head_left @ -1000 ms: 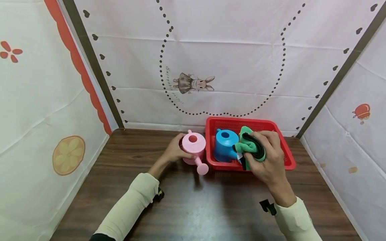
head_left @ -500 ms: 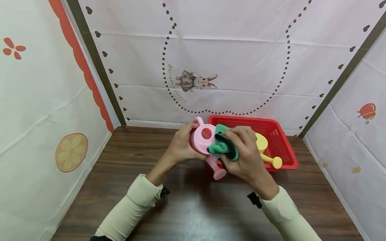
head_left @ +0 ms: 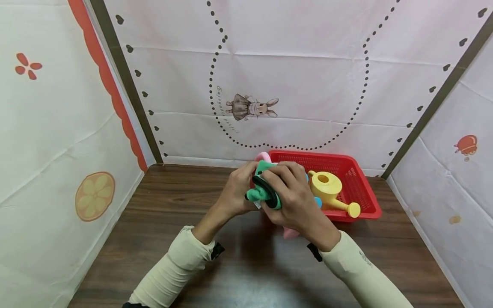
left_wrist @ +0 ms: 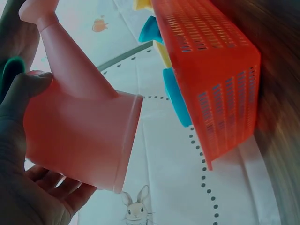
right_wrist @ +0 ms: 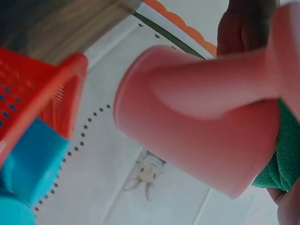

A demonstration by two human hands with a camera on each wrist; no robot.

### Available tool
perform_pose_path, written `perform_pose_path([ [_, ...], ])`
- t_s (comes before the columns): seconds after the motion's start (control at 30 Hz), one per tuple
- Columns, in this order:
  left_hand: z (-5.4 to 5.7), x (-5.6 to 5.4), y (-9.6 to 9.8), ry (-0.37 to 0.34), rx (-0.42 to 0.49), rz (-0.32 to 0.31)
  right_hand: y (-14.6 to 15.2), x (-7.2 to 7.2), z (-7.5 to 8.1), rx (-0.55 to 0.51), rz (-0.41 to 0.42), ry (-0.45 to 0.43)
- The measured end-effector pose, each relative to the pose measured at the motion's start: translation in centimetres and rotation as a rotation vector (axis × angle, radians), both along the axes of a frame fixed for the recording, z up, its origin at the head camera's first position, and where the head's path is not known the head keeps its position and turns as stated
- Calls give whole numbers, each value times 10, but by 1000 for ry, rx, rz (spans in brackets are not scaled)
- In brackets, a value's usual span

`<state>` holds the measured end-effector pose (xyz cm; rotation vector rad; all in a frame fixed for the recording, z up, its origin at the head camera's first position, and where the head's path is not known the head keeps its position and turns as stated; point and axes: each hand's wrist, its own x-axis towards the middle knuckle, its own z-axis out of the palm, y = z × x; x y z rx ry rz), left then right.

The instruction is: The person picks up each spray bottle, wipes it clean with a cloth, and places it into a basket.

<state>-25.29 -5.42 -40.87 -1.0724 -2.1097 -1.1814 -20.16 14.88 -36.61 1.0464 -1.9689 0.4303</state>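
Observation:
My left hand (head_left: 236, 192) grips the body of a pink watering can, its fingers and thumb round the pink watering can (left_wrist: 79, 131) in the left wrist view. The can is held up off the table, to the left of the basket. My right hand (head_left: 294, 194) holds a bunched green cloth (head_left: 264, 166) with a black edge over the can's top. From above, the hands and cloth hide most of the can; its handle and spout end peek out. The right wrist view shows the spout and base, with green cloth (right_wrist: 286, 154) behind.
A red plastic basket (head_left: 356, 175) stands against the back wall. Inside are a yellow watering can (head_left: 326, 184) and a blue watering can (head_left: 318, 202), the blue one mostly hidden by my right hand. Brown wood-grain table (head_left: 185, 184) lies beneath, with printed fabric walls around.
The left hand has raised the pink watering can and moved it slightly right. The right hand has carried the cloth left from above the basket onto the can's top, uncovering the yellow watering can.

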Motion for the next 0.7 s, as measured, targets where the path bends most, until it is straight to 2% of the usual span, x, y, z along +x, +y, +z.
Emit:
perform_pose_path([
  [0.2, -1, 6, 2, 6, 31, -14, 5, -9, 15, -12, -26, 23],
  [0.4, 3, 13, 2, 34, 78, 11, 22, -17, 23, -77, -78, -52],
  [0.57, 5, 14, -2, 31, 92, 12, 33, -16, 19, -115, -92, -70],
  [0.7, 5, 11, -4, 6, 108, 49, 38, -12, 7, -133, -105, -58],
])
